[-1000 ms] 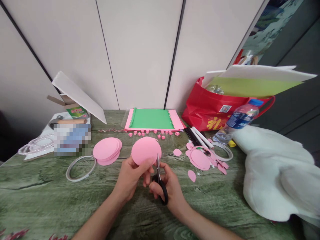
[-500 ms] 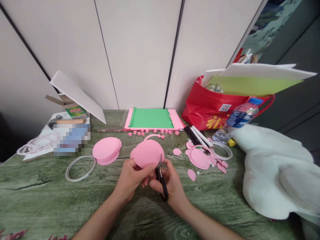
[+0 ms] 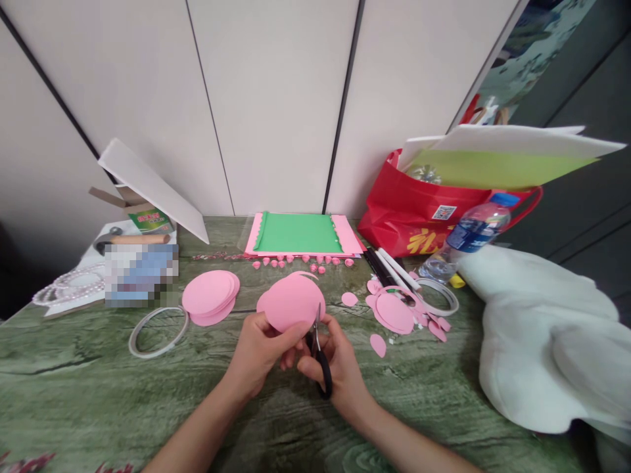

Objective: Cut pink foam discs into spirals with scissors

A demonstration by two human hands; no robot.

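Observation:
In the middle of the head view, my left hand [image 3: 263,348] pinches a round pink paper disc [image 3: 290,302] by its near edge, thumb on top. My right hand [image 3: 335,358] is closed around black-handled scissors [image 3: 323,371], whose blades lie at the disc's right edge. A thin curled pink strip shows at the disc's far side. Left of my hands lies a stack of pink paper circles [image 3: 210,294]. To the right are loose pink petal-shaped pieces [image 3: 378,345] and cut circles [image 3: 394,312].
A row of small pink rolled pieces [image 3: 290,259] sits before green paper [image 3: 300,232]. Tape rolls [image 3: 160,332] lie on either side. Black and white pens [image 3: 394,266], a water bottle [image 3: 476,230], a red bag [image 3: 404,210] and a white plush-like thing [image 3: 532,341] stand right.
The pink strip beyond the disc has dropped and now shows less, uncovering more of the small rolled pieces. The scissors and both hands have barely shifted.

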